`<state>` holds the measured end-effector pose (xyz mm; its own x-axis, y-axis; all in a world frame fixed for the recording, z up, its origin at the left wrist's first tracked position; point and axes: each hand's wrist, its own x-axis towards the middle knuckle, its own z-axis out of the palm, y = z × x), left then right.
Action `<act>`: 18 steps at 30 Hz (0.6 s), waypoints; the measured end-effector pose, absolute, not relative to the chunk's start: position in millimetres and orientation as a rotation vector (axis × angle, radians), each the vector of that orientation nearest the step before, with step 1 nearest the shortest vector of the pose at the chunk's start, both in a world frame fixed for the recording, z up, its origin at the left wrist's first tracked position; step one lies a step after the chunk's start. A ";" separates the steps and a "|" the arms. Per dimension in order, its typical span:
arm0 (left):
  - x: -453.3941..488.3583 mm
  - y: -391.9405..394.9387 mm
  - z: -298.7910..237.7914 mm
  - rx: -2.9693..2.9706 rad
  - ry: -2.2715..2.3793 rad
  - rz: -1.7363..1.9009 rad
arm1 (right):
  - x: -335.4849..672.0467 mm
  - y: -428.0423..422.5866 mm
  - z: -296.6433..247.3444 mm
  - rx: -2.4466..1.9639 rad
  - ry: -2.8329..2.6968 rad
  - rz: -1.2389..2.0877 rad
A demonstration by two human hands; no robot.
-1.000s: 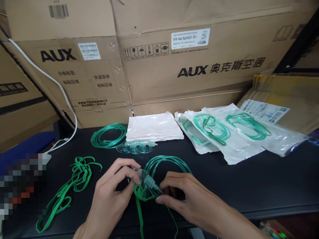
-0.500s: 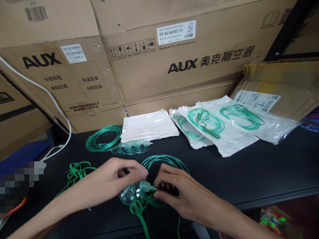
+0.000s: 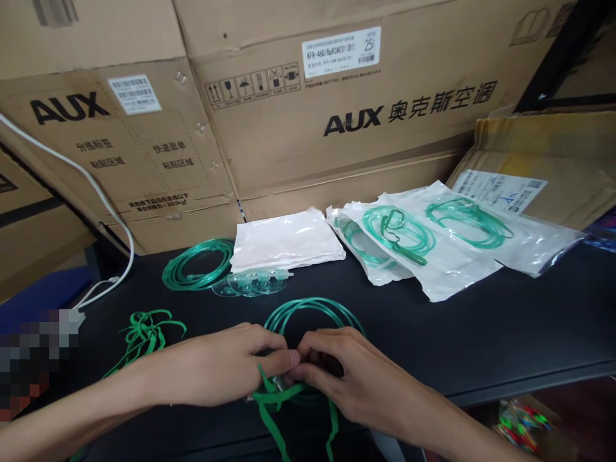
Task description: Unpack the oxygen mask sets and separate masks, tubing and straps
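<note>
My left hand (image 3: 226, 369) and my right hand (image 3: 346, 378) meet fingertip to fingertip near the front edge of the black table (image 3: 481, 333). Both are closed over a clear oxygen mask, which is almost hidden under them. Its green elastic strap (image 3: 272, 410) hangs out below my fingers. The coil of green tubing (image 3: 312, 311) attached to it lies just behind my hands.
Further back lie another tubing coil (image 3: 195, 273) with a clear mask (image 3: 250, 282), a white pouch stack (image 3: 283, 244) and sealed mask packets (image 3: 433, 244). Loose green straps (image 3: 144, 333) lie at left. Cardboard boxes (image 3: 337, 115) wall the back; a white cable (image 3: 110, 224) runs down left.
My left hand has come over the mask from the left and closed on it, covering it; both hands now press together at the fingertips. The view shifted slightly.
</note>
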<state>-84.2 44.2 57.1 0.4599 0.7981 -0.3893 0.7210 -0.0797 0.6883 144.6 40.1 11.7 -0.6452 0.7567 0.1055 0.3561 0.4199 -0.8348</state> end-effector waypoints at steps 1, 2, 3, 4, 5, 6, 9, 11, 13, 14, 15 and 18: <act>-84.6 44.1 56.5 1.822 1.263 0.124 | 145.2 40.0 11.4 -0.929 -2.215 1.132; -85.3 43.1 56.1 1.828 1.257 0.137 | 146.0 39.9 11.3 -0.917 -2.225 1.131; -86.3 41.4 55.7 1.841 1.270 0.148 | 146.8 39.8 11.0 -0.904 -2.236 1.126; -87.4 39.1 55.6 1.854 1.296 0.141 | 147.7 39.8 10.6 -0.896 -2.247 1.115; -88.5 36.2 55.8 1.861 1.329 0.114 | 148.5 39.9 10.0 -0.893 -2.254 1.101; -89.4 33.1 56.3 1.868 1.362 0.078 | 149.3 40.0 9.2 -0.883 -2.260 1.092; -89.9 23.5 59.9 1.966 1.364 -0.018 | 150.8 40.7 6.6 -0.845 -2.273 1.077; -87.7 17.5 63.5 2.081 1.313 -0.013 | 151.2 41.2 5.4 -0.831 -2.283 1.072; -83.8 12.2 67.0 2.167 1.306 -0.013 | 151.4 41.2 5.0 -0.834 -2.289 1.066; -81.5 9.9 68.1 2.219 1.317 -0.022 | 151.5 41.0 4.9 -0.832 -2.292 1.067; -79.2 7.8 68.7 2.286 1.332 -0.047 | 151.6 40.6 4.8 -0.828 -2.299 1.067; -73.2 2.6 65.2 2.584 1.363 -0.138 | 151.3 37.9 5.0 -0.819 -2.316 1.079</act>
<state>-73.2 2.6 65.2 0.5663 0.8038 -0.1824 0.8240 -0.5474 0.1463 151.3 37.9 5.0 -0.7200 0.6778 0.1490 0.3222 0.5166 -0.7933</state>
